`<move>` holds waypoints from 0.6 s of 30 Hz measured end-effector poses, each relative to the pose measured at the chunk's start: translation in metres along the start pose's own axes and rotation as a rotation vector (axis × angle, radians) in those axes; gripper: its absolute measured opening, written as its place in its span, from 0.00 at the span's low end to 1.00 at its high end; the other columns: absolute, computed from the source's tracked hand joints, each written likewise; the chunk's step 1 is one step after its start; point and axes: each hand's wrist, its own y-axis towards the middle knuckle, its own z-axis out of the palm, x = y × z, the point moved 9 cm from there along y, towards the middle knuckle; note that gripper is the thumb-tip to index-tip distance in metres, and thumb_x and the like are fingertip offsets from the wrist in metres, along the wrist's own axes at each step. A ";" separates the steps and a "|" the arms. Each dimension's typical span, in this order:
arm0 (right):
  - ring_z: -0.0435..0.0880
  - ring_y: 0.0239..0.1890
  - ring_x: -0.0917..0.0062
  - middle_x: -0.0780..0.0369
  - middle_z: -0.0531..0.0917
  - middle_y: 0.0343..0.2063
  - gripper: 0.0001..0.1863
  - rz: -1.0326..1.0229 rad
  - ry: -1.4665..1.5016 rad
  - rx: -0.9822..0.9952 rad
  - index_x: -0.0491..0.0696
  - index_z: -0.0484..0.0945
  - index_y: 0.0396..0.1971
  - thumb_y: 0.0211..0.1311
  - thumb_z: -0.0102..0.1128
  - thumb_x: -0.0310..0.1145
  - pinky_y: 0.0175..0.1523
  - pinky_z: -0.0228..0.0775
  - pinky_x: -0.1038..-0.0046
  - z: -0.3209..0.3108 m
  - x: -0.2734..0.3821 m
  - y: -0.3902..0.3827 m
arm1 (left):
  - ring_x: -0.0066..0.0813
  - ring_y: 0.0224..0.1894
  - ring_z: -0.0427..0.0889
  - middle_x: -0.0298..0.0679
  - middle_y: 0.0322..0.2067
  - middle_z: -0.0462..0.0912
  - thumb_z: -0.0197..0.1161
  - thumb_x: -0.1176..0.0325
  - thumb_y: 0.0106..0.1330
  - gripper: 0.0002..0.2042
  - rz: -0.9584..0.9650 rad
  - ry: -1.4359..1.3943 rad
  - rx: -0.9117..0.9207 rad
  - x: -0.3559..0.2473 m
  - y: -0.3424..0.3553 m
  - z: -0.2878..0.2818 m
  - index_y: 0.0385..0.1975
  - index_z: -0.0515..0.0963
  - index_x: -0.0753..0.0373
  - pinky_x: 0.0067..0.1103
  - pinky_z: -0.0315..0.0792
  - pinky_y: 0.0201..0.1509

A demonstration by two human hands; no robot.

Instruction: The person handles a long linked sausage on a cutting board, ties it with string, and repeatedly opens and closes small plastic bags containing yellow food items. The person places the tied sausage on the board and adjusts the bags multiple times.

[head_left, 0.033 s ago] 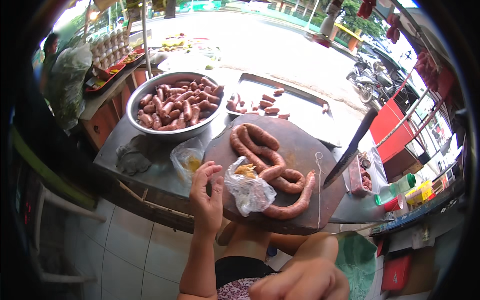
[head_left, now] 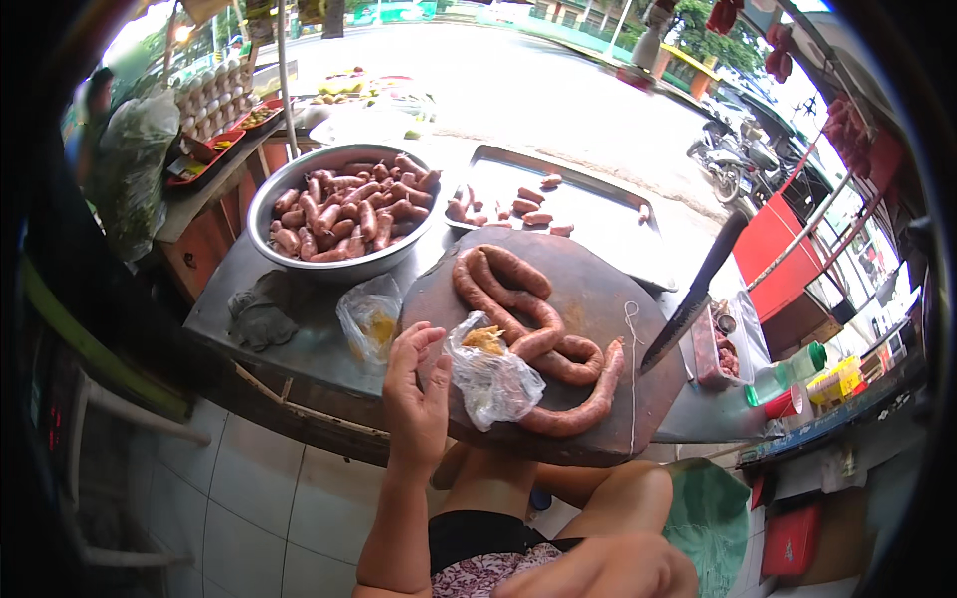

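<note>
left hand (head_left: 417,389), nearer: parting its fingers, grasping nothing; sausage coil (head_left: 541,342): lying rightward beyond plastic bag (head_left: 495,387), running far-left to near-right; right hand (head_left: 610,568): showing blurred, grip indiscernible.

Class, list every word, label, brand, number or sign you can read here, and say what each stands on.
No text is legible.
Yellow pack: printing too small and blurred to read.
Red box at right: pale mark, too small to read.
Clear bag, coiled sausage, board: no lettering visible.
</note>
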 end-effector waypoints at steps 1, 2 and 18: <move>0.78 0.27 0.68 0.52 0.82 0.24 0.08 0.010 0.026 0.015 0.35 0.86 0.29 0.56 0.70 0.26 0.32 0.67 0.69 0.006 0.005 -0.002 | 0.46 0.63 0.72 0.53 0.57 0.75 0.60 0.75 0.69 0.14 0.018 0.007 0.016 -0.004 -0.001 0.010 0.53 0.75 0.69 0.33 0.64 0.68; 0.79 0.27 0.67 0.51 0.82 0.23 0.08 0.034 0.042 -0.016 0.34 0.85 0.28 0.55 0.70 0.25 0.32 0.68 0.68 0.007 0.010 -0.008 | 0.47 0.64 0.72 0.54 0.58 0.74 0.60 0.74 0.69 0.16 -0.004 0.005 0.043 -0.003 -0.004 0.017 0.55 0.74 0.70 0.33 0.64 0.69; 0.78 0.49 0.62 0.57 0.82 0.43 0.13 0.342 -1.839 -0.403 0.46 0.86 0.43 0.59 0.60 0.23 0.55 0.69 0.62 -0.234 -0.053 0.000 | 0.56 0.70 0.63 0.56 0.67 0.64 0.58 0.85 0.52 0.40 0.143 0.432 0.242 -0.012 -0.009 0.049 0.71 0.57 0.68 0.39 0.57 0.74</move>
